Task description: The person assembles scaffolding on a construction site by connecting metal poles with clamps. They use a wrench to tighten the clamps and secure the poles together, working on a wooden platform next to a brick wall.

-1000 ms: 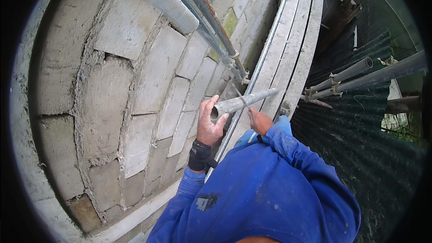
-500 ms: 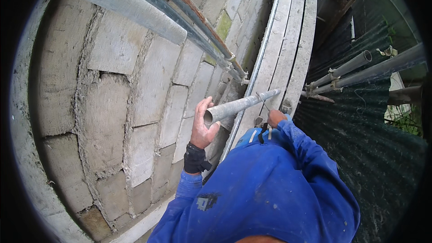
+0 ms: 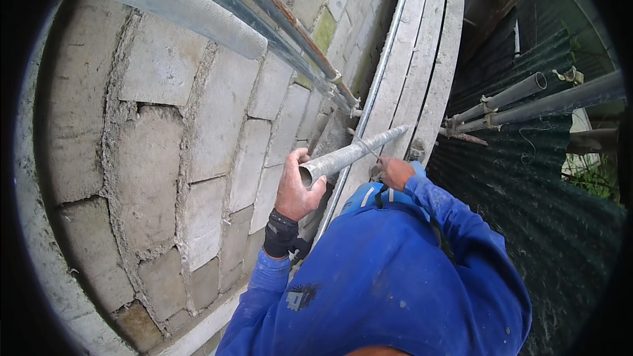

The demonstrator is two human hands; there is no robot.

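A round grey metal pipe (image 3: pixel 356 151) slants across my front, its open end toward the block wall and its far end over the planks. Curled around that open end is my left hand (image 3: pixel 297 184), with a black wrap on the wrist. My right hand (image 3: pixel 397 173) is closed on a thin metal rod (image 3: pixel 367 145) just beside the pipe. This rod crosses over the pipe, and its small thicker tip points toward the wall. Its exact kind cannot be made out.
A concrete block wall (image 3: pixel 217 118) rises on the left. Scaffold poles (image 3: pixel 290 20) cross above it. Long planks (image 3: pixel 415 39) run ahead beneath me. On the right are clamped poles (image 3: pixel 508 102) and dark green corrugated sheets (image 3: pixel 521 191).
The rod in my right hand has swung across the pipe toward the wall, and that hand has shifted slightly left. My left hand stays on the pipe's end, fingers drawn closer around it.
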